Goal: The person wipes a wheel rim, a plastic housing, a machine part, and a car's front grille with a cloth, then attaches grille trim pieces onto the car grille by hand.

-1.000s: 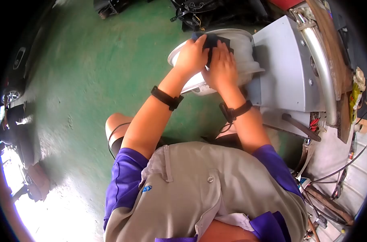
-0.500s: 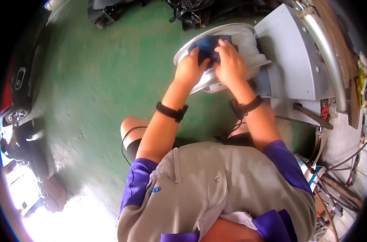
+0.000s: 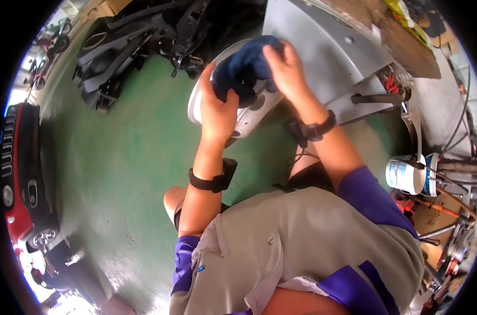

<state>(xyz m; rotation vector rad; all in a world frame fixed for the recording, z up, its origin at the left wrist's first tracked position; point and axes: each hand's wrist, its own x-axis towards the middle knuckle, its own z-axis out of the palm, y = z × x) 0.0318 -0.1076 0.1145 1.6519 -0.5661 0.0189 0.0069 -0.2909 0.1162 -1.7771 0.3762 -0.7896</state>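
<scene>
A dark blue cloth [image 3: 241, 60] is stretched in a curve between my two hands, above a wheel rim. My left hand [image 3: 216, 107] grips the cloth's left end, fingers up along its side and thumb across the front. On the other side, my right hand [image 3: 287, 71] holds the right end between thumb and fingers. The pale metal wheel rim [image 3: 251, 121] is tilted beneath the cloth, which covers much of its face. Whether the cloth touches the rim I cannot tell. Both wrists wear black straps.
Right beside the rim stands a grey metal cabinet [image 3: 322, 44] with a bar-like pedal [image 3: 377, 98]. Black plastic car parts [image 3: 118, 63] lie on the green floor ahead. A red and black car [image 3: 26, 178] is at far left. A white bucket [image 3: 404, 176] stands at right among tools.
My hands have moved apart, and the cloth bunched between them is now spread into an arc. The view has turned rightward, bringing the bucket and more of the car into sight.
</scene>
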